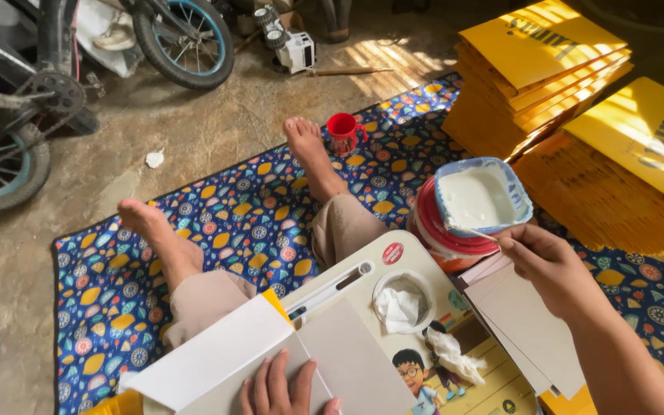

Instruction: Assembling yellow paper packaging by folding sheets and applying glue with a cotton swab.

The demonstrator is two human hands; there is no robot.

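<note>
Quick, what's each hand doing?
Left hand: open, flat on the white card.
Right hand: closed on a thin stick in the glue bowl.

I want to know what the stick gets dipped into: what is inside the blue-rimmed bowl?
The bowl holds a smooth white paste, nearly to the rim. The right hand holds a thin stick at its near edge. The bowl's bottom is covered.
</note>
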